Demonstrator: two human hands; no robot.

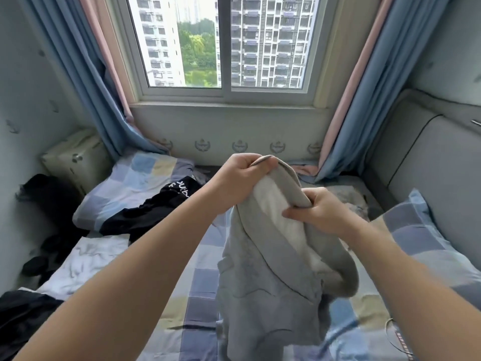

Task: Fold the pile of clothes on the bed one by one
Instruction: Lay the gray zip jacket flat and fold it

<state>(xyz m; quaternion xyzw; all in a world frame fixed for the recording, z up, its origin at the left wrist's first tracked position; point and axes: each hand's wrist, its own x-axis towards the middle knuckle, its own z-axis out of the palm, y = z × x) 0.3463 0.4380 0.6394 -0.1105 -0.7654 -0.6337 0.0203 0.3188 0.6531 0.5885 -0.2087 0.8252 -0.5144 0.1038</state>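
Now, your left grip [242,178] and right grip [315,212] both clutch the grey garment [263,282]; pull its edge taut first.

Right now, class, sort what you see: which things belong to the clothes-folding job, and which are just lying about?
Belongs to the job: grey garment, gripped by left hand and right hand; black lettered garment; white garment.
Just lying about: checked pillow; blue curtain; window.

Raised left hand [240,181] clenched, right hand [318,212] pinching
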